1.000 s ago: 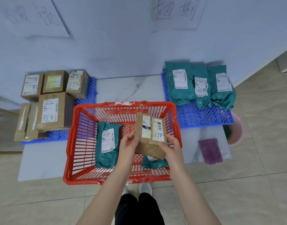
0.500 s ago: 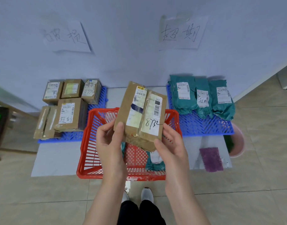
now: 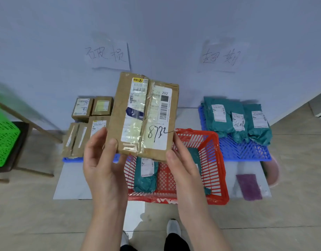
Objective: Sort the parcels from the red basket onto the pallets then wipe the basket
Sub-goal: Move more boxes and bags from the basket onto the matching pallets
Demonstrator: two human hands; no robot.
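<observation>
A: State the position of the brown cardboard parcel [image 3: 143,116].

B: It is held in the air above and behind the red basket [image 3: 213,160], label side toward the camera, the handwritten number 8732 readable. Its long axis runs nearly upright, tilted slightly to the right at the top.

A: Grip condition?

B: The left hand [image 3: 103,165] is closed on the lower left edge, thumb on the front face. The right hand [image 3: 183,165] is closed on the lower right corner, thumb against the front, fingers behind. Both hands carry the load.

A: Which relation governs the next move?

B: The boxes [image 3: 83,124] on the left blue pallet [image 3: 72,159] lie to the left of and below the parcel, nearer the left hand. The right blue pallet [image 3: 245,151], with its teal mailer bags [image 3: 235,118], lies to the right, nearer the right hand. Judged by type, a cardboard parcel belongs with the boxes, so the move is likely leftward and down, with the long axis laid flat.

A: Remaining work?

B: At least one teal bag [image 3: 146,175] is in the basket. The purple cloth [image 3: 248,186] lies on the floor to the right of the basket; wiping is not yet due.
</observation>
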